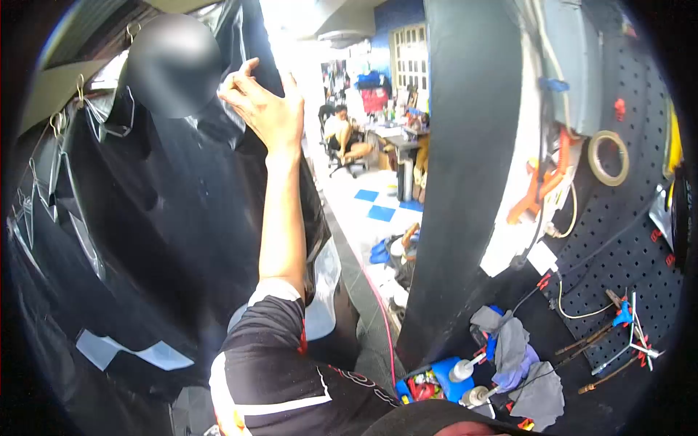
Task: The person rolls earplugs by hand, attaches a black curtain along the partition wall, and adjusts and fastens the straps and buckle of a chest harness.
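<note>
My left hand (265, 109) is raised at the upper middle, its back toward me. Its fingers are bent and spread against a black plastic sheet (153, 240), close to the sheet's right edge. The thumb stands apart from the fingers, beside that edge. The sheet hangs in folds, with wire hangers (109, 120) and metal clips along its top. A blurred round patch covers part of it left of the hand. My right hand is out of view.
A black panel (465, 145) stands right of a walkway. Beyond sits a person (339, 134) near a cluttered desk (400, 132). A pegboard (622, 247) holds a tape roll (608, 158) and tools. Bottles and grey cloths (542, 396) lie lower right. A pink cable (385, 312) crosses the floor.
</note>
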Demonstrator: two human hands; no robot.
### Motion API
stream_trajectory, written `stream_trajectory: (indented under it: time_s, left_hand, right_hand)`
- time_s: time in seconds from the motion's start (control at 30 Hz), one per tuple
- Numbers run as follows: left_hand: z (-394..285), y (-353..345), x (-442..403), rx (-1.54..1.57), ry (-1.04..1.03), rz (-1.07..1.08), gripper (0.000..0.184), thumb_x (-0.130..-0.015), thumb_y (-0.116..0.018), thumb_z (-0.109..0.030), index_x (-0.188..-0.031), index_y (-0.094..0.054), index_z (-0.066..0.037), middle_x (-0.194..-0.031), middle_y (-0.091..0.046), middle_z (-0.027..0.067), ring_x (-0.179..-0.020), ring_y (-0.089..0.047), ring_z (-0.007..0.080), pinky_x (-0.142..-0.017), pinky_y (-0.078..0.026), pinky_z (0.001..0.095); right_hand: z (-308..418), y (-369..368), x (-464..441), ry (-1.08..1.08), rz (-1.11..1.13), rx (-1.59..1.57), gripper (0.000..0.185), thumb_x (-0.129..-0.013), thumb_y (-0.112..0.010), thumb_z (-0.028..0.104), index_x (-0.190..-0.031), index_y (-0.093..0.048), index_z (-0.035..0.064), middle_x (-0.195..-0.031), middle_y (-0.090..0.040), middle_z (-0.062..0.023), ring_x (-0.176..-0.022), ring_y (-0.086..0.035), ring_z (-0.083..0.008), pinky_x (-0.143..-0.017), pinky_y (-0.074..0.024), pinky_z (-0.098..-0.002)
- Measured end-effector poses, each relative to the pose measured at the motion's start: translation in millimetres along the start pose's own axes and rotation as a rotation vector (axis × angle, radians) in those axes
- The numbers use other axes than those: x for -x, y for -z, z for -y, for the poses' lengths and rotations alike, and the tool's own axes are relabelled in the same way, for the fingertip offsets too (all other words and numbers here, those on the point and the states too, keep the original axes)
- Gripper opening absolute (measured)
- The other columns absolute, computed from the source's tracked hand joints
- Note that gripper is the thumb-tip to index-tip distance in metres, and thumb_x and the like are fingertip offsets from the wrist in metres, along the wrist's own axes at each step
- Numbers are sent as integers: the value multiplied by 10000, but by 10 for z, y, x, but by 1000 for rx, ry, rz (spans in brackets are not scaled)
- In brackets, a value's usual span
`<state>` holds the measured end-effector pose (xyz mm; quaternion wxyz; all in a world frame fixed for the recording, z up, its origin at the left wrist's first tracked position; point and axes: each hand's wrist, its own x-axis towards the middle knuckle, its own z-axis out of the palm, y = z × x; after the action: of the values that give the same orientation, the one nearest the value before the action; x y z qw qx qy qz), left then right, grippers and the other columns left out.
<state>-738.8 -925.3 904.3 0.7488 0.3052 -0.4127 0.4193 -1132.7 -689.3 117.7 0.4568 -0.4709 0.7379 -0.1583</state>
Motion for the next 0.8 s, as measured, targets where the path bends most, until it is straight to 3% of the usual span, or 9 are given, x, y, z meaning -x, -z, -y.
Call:
stream_trajectory:
  time_s: [0.07,0.1,0.2,0.3,0.33,0.53,0.67,0.77,0.8]
  left_hand:
    - [165,-252,-70,-298,-69,24,573,-771,-834,-279,-1182,-527,-23,-1193,-415,166,-1144,-439,314,-982,-380,448]
    - [218,-375,-54,-278,-74,3,573,-771,-834,-279,-1182,-527,-23,-1193,-415,166,-1144,-439,314,-982,-380,448]
    - [480,-611,164,-652,-76,105,703,-659,-879,-464,-1129,-542,-63,-1322,-402,173,-1294,-342,359,-1023,-304,536]
    - [652,-682,202,-828,-77,49,708,-632,-872,-530,-1069,-573,-60,-1501,-316,186,-1328,-320,359,-1037,-299,516]
    - [709,-698,188,-849,-69,32,710,-630,-873,-533,-1067,-572,-61,-1525,-296,188,-1325,-324,353,-1040,-300,506]
    - [1094,-811,86,-1021,-129,-115,151,-803,-682,-203,-932,-611,-171,-1482,-384,120,-1219,-400,302,-977,-344,460]
    - [1152,-741,67,-946,-89,-60,545,-648,-879,-477,-984,-597,-155,-1490,-314,134,-1256,-343,317,-980,-336,487]
    - [1218,-771,13,-913,-147,-122,309,-783,-775,-268,-994,-588,-140,-1400,-380,125,-1211,-385,326,-950,-366,470]
    - [1220,-796,-1,-915,-143,-127,309,-783,-775,-268,-994,-588,-140,-1400,-380,125,-1211,-385,326,-950,-366,470]
  right_hand:
    - [91,52,-58,-2,-24,-41,264,-906,-614,309,-853,-679,58,-842,-682,-188,-784,-665,-370,-655,-510,-494]
    - [111,77,-93,-4,-32,-53,263,-907,-615,308,-858,-679,58,-844,-682,-187,-784,-666,-368,-654,-511,-493]
    - [93,104,-101,-8,-50,-93,258,-911,-617,305,-876,-680,58,-849,-685,-183,-783,-669,-361,-651,-517,-489]
    - [49,149,-92,-20,-78,-139,253,-914,-618,303,-893,-682,59,-855,-688,-179,-782,-673,-354,-648,-522,-486]
    - [25,155,-77,-26,-83,-153,252,-916,-619,302,-899,-682,59,-856,-689,-178,-782,-674,-351,-647,-524,-484]
    - [-155,195,88,-88,-136,-231,246,-923,-622,297,-934,-685,60,-867,-695,-171,-781,-681,-337,-641,-534,-477]
    - [-294,143,189,-131,-161,-280,244,-928,-624,294,-958,-687,61,-874,-699,-165,-780,-686,-328,-637,-541,-472]
    - [-396,113,209,-154,-174,-312,243,-931,-626,292,-975,-688,61,-880,-702,-162,-779,-689,-321,-634,-546,-469]
    - [-419,110,196,-159,-178,-322,243,-932,-626,291,-981,-689,61,-881,-703,-160,-779,-690,-318,-633,-548,-467]
